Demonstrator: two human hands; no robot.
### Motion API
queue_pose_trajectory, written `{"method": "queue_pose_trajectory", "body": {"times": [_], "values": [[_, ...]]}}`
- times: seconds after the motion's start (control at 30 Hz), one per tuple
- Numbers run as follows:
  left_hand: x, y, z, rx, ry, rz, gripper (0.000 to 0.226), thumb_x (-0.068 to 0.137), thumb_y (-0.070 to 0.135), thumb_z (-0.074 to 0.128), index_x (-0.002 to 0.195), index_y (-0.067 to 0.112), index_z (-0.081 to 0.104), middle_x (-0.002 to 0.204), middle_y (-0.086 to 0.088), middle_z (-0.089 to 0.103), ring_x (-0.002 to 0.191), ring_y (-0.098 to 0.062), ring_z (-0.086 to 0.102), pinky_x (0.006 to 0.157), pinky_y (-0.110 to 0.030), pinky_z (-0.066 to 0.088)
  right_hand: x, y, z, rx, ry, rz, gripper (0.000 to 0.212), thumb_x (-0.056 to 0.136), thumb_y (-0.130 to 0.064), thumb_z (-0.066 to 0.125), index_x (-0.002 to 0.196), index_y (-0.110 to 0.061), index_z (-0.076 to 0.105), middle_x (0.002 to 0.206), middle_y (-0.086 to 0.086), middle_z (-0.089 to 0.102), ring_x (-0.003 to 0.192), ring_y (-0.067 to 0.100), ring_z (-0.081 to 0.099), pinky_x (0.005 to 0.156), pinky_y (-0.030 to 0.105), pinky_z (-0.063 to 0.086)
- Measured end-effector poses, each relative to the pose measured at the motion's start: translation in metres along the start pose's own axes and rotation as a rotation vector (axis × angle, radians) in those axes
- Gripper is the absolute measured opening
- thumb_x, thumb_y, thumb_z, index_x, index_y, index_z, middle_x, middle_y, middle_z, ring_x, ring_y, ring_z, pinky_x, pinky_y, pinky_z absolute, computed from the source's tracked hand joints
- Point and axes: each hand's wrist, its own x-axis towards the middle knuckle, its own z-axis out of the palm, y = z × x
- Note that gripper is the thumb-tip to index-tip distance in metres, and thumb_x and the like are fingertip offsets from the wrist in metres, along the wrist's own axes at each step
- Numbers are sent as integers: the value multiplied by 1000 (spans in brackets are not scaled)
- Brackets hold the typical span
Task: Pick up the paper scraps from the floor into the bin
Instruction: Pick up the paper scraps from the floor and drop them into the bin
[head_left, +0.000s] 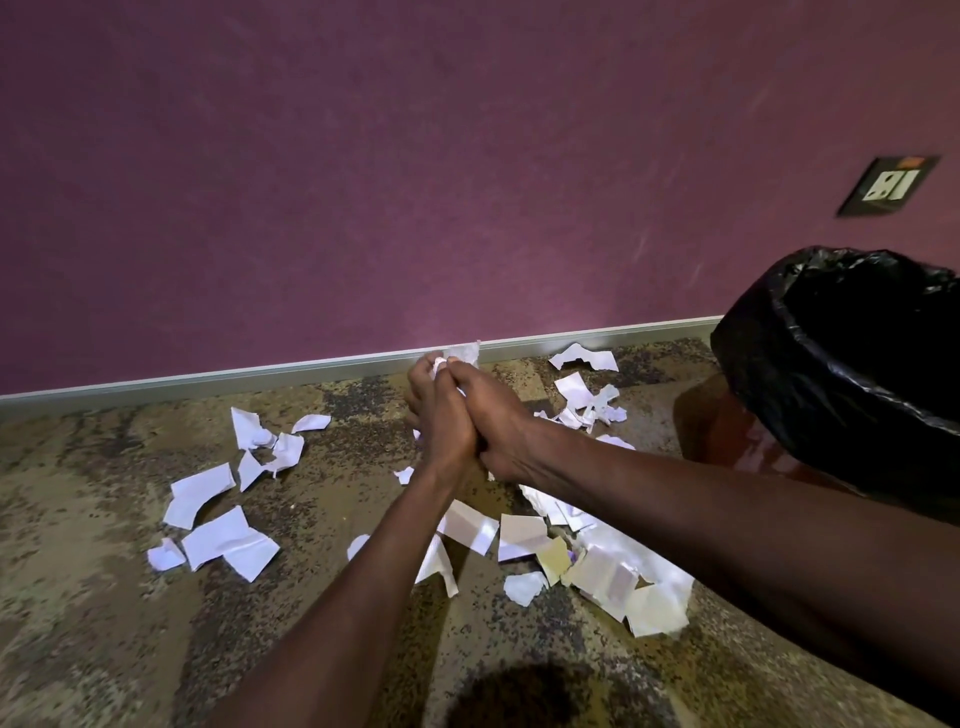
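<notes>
Speckled brown carpet floor running up to a purple wall, pale skirting strip along the bottom. The paper scraps are all over it: roughly eight or nine pieces in a loose bunch on the left, a small bunch up near the skirting on the right, and the biggest overlapping heap nearest the camera on the right, too layered to count properly. So three clumps, easily twenty-plus bits.

Both hands are pressed together above the floor, the left hand and right hand with fingers curled round a small wad of paper, white corners poking out the top.

One bin, lined with a black bag, sits off to the right, well apart from the left bunch. One socket plate on the wall.

What could go wrong: the wad looks loosely bunched, so bits could slip out on the swing over to the bin, or catch on the floppy bag edge and drop outside.
</notes>
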Motion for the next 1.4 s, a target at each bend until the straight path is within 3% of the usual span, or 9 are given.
{"method": "queue_pose_trajectory", "body": {"times": [0.17, 0.4, 0.57, 0.67, 0.8, 0.93, 1.1, 1.3, 1.4], "values": [[6, -3, -10, 503, 34, 337, 38, 104, 34, 25, 139, 33, 40, 158, -1, 19, 144, -25, 14, 110, -51, 19, 2, -7, -6, 234, 44, 92, 42, 93, -42, 55, 114, -10, 71, 111, 11, 73, 104, 25, 69, 94, 39, 52], [5, 23, 13, 100, -281, 236, 49, 105, 42, 17, 149, 28, 35, 159, 2, 24, 147, -16, 18, 119, -33, 14, 0, -28, -29, 256, 73, 4, 53, 96, -50, 50, 126, -9, 62, 126, 15, 65, 111, 26, 65, 93, 39, 52], [-5, 23, 21, 5, -423, 127, 79, 85, 79, 9, 154, 39, 10, 164, 4, 10, 151, -18, 10, 120, -52, 16, -5, -62, -64, 8, 280, -70, 49, 88, -54, 62, 90, -6, 63, 61, 4, 57, 43, 12, 48, 42, 20, 39], [-11, 8, 20, 40, -417, 90, 84, 85, 77, 8, 156, 31, 8, 164, 9, 6, 151, -12, 3, 123, -46, 8, -16, -105, -106, -173, 497, -259, 48, 93, -51, 57, 94, -4, 64, 67, 7, 58, 42, 11, 43, 36, 19, 32], [2, -17, 12, -31, -373, -40, 90, 76, 90, 19, 149, 37, 28, 159, 1, 28, 146, -22, 27, 117, -51, 23, -30, -143, -179, -480, 943, -428, 52, 95, -56, 48, 95, -7, 65, 79, 5, 63, 68, 20, 59, 57, 30, 43], [-1, -25, 1, 55, -303, 78, 59, 101, 55, 17, 136, 20, 49, 133, 1, 53, 122, -17, 49, 97, -29, 30, -60, -151, -249, -824, 1324, -369, 61, 94, -61, 36, 114, -10, 63, 112, 20, 65, 104, 37, 62, 80, 39, 44], [-6, -33, 0, 113, -270, 123, 38, 104, 48, 20, 78, 32, 43, 76, 15, 45, 74, -9, 48, 79, -34, 38, -80, -121, -305, -1028, 1343, -204, 58, 95, -57, 41, 115, -6, 60, 118, 26, 63, 111, 44, 59, 92, 47, 46], [1, -58, 5, 166, -244, 171, 57, 103, 52, 23, 88, 6, 52, 71, -1, 46, 71, -24, 46, 67, -38, 36, -70, -104, -331, -1066, 978, 104, 93, 89, -74, 36, 140, 3, 41, 144, 33, 38, 134, 44, 40, 112, 44, 33], [10, -74, 2, 191, -203, 156, 61, 98, 62, 24, 103, 11, 58, 97, -10, 63, 91, -29, 59, 82, -40, 47, -57, -112, -323, -904, 1127, 106, 101, 87, -76, 35, 146, 5, 25, 150, 34, 26, 139, 47, 28, 113, 53, 26]]}}
